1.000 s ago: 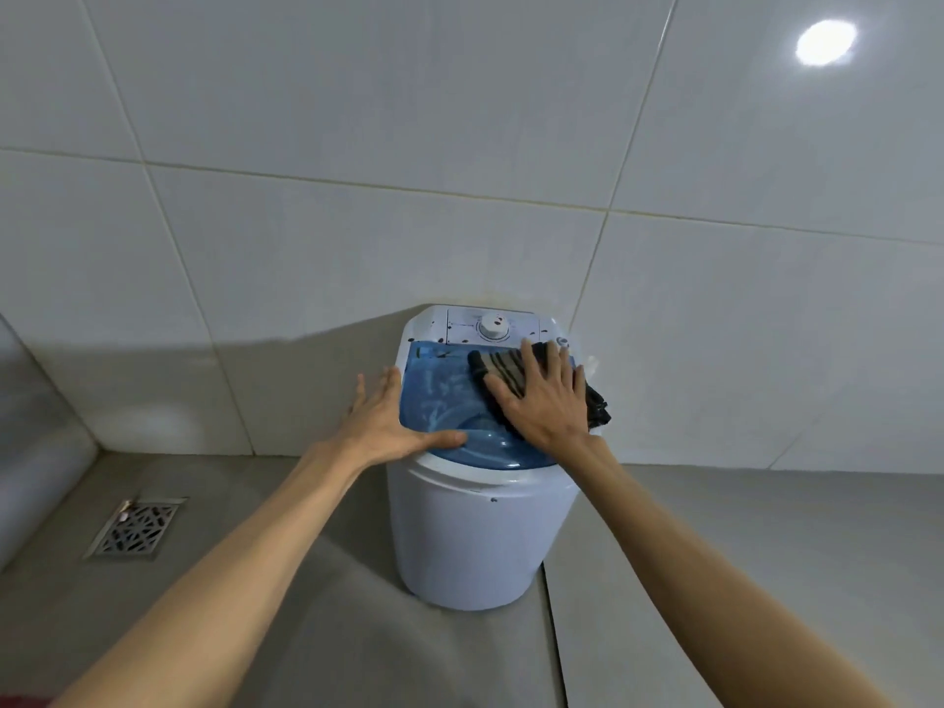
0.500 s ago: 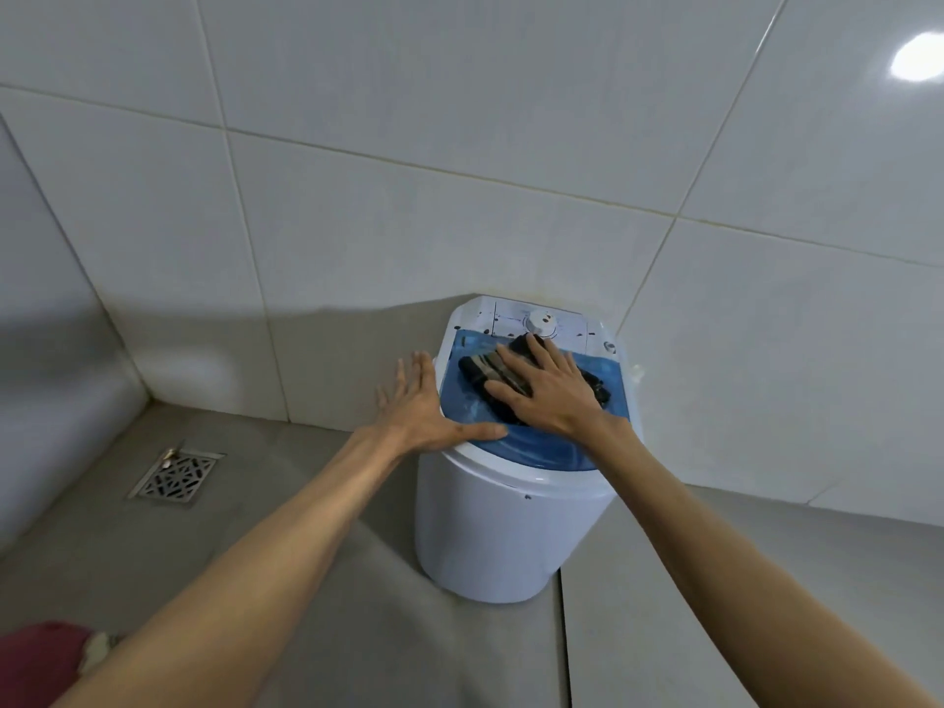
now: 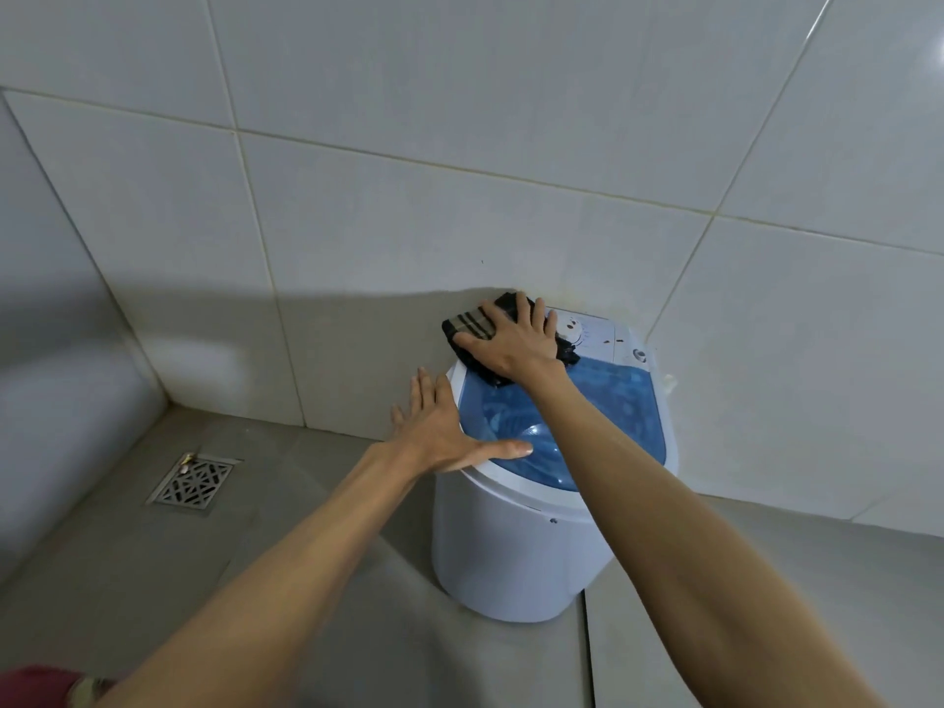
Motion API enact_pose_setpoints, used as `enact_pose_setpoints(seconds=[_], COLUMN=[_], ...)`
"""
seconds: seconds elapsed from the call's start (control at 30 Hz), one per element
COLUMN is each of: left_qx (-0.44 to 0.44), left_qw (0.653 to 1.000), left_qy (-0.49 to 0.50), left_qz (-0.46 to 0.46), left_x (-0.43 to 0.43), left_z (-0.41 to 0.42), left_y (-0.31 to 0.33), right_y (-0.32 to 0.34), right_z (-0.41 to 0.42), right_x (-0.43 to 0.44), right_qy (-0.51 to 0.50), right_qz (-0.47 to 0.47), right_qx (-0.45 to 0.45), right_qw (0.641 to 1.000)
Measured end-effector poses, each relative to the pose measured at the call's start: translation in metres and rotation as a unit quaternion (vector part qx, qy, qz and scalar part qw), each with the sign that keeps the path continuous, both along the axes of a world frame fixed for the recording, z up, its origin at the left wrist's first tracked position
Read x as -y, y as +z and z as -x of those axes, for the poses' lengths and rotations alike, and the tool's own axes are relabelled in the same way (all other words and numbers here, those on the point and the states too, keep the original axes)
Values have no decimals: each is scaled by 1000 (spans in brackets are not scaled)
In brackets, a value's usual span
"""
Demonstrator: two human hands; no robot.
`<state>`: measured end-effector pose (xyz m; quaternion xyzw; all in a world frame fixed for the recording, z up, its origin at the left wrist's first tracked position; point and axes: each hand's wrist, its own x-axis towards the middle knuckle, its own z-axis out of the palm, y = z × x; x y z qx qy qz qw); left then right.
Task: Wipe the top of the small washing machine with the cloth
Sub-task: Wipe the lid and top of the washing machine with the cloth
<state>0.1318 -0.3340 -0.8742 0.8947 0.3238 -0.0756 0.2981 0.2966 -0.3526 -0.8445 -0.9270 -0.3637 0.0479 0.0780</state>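
A small white washing machine (image 3: 511, 559) with a translucent blue lid (image 3: 608, 416) stands on the floor against the tiled wall. My right hand (image 3: 516, 339) lies flat, fingers spread, pressing a dark striped cloth (image 3: 467, 324) onto the machine's back left corner, over the white control panel (image 3: 608, 337). Part of the cloth hangs past the machine's left edge. My left hand (image 3: 442, 431) rests open on the left rim, thumb lying across the front of the blue lid.
A metal floor drain (image 3: 193, 482) sits in the grey floor to the left. White tiled walls (image 3: 459, 171) meet in a corner at the left. Something red (image 3: 36, 689) shows at the bottom left edge.
My right hand has slid the cloth from the right side of the blue lid across to the back left corner and control panel. My left hand stays on the left rim.
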Motion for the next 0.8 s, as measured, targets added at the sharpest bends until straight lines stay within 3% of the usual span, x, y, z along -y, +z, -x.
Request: enact_pose_setpoints(seconds=[0.3,0.53,0.7,0.8], left_qx=[-16,-29,-19,-17], left_qw=[1000,1000,1000,1000], left_qy=[-9,-5,12,12], left_qz=[-1,-9,-14,-13], left_x=[0,-3,0,-1], left_z=[1,-3,-4,-5], left_y=[5,4,3,2], right_y=[-2,-10,-12,-10], right_z=[0,18,36,40], right_x=[-27,20,55,56], right_qy=[-76,-19,-21,66], right_qz=[-79,-127,-94,-82], right_qx=[83,31,140,104], right_qw=[991,991,985,989])
